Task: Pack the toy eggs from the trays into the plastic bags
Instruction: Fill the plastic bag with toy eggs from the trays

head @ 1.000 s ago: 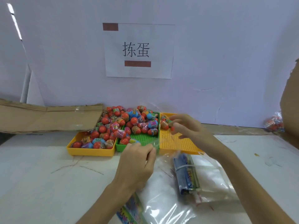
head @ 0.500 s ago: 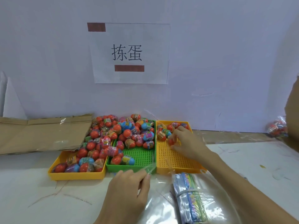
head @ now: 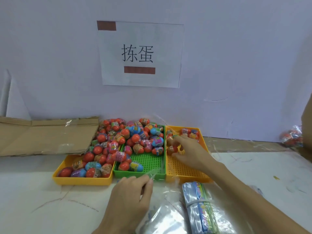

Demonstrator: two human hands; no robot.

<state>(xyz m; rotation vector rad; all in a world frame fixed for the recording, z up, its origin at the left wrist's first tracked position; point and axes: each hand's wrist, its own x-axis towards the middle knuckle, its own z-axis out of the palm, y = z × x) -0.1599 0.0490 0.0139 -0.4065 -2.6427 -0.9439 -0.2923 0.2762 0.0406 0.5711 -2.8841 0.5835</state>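
At the near edge of the bench [head: 33, 191], a clear plastic bag [head: 162, 215] is being pinched at its mouth by the left hand [head: 130, 198], thumb and fingers pressed together on the film. Just right of it a banded bundle of printed bags [head: 199, 208] is lying. Beyond, three trays are standing side by side: the left yellow tray [head: 81, 180] is being filled to heaping with toy eggs [head: 104, 149], the green tray [head: 148, 164] is carrying eggs mainly toward its far end, and the right yellow tray [head: 185, 173] is holding a few at its far end. There an orange egg [head: 172, 149] is being gripped by the curled fingers of the right hand [head: 190, 152]. Compared with half a second ago, the right hand is being kept at the same far end, the left on the bag.
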